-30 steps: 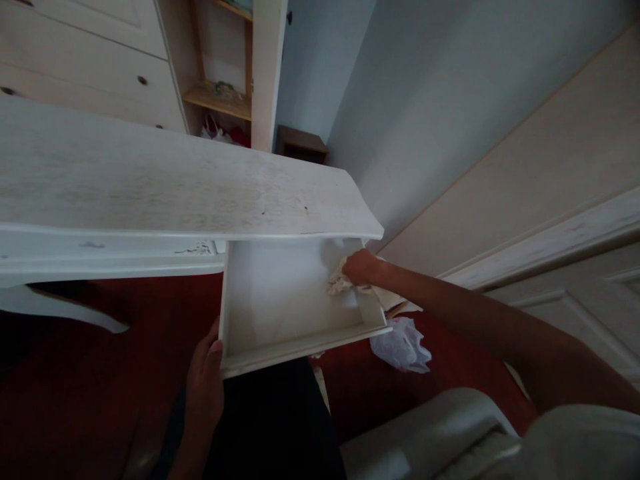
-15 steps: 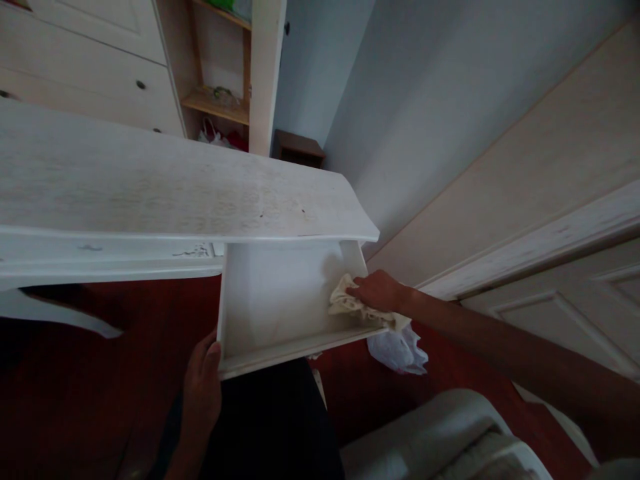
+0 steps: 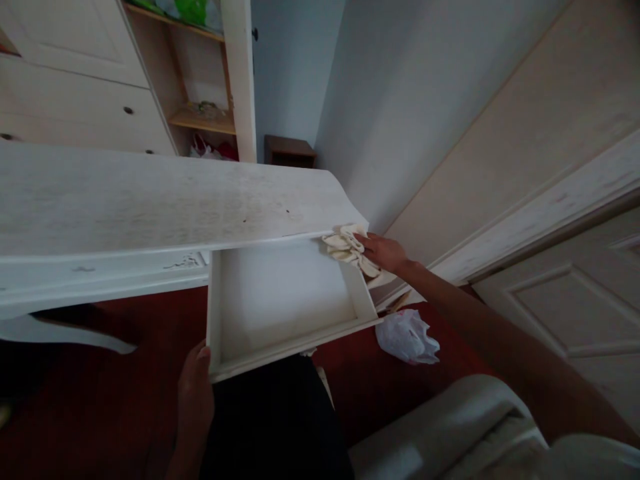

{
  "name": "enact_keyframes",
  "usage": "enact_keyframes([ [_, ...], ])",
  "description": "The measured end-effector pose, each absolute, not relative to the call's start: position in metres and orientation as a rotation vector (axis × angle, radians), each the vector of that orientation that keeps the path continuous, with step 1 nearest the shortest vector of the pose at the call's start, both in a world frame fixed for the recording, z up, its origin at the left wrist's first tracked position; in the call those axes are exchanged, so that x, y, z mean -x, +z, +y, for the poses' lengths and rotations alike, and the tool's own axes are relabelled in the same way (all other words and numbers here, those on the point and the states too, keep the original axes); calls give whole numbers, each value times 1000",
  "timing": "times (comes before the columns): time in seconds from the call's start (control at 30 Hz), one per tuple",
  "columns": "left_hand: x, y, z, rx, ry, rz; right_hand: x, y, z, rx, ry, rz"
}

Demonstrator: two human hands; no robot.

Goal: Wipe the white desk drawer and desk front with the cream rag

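Observation:
A white drawer (image 3: 285,293) is pulled out from under a white dressing table (image 3: 165,207), whose top carries brownish stains. My left hand (image 3: 195,387) grips the drawer at its front left corner, with the thumb on the edge and the other fingers mostly hidden. In my right hand (image 3: 385,253) is a bunched cream cloth (image 3: 347,247). The cloth lies against the table's front right corner, over the back of the drawer's right side wall, and part of it hangs down outside. Nothing lies inside the drawer.
A white plastic bag (image 3: 407,337) lies on the red floor right of the drawer. Behind the table stands a white cabinet (image 3: 80,87) with an open door, near a small brown box-like unit (image 3: 290,148). A white padded seat (image 3: 440,427) is at bottom right.
My right hand has moved the cloth from the drawer's front right inside up and back to the table's corner. My left hand stays on the drawer. The view has shifted slightly.

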State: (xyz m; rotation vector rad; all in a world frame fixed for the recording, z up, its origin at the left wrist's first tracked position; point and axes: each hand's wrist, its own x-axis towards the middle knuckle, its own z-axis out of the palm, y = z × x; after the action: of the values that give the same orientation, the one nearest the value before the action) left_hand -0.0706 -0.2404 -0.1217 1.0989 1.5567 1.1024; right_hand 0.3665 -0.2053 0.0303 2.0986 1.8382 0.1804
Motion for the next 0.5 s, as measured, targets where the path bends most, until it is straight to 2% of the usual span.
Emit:
enact_keyframes([
  [0.33, 66, -123, -242, -1050, 1160, 1565, -349, 34, -316, -1753, -370, 2123],
  [0.5, 65, -120, -244, -1028, 1157, 1483, -321, 44, -293, -1873, -284, 2228],
])
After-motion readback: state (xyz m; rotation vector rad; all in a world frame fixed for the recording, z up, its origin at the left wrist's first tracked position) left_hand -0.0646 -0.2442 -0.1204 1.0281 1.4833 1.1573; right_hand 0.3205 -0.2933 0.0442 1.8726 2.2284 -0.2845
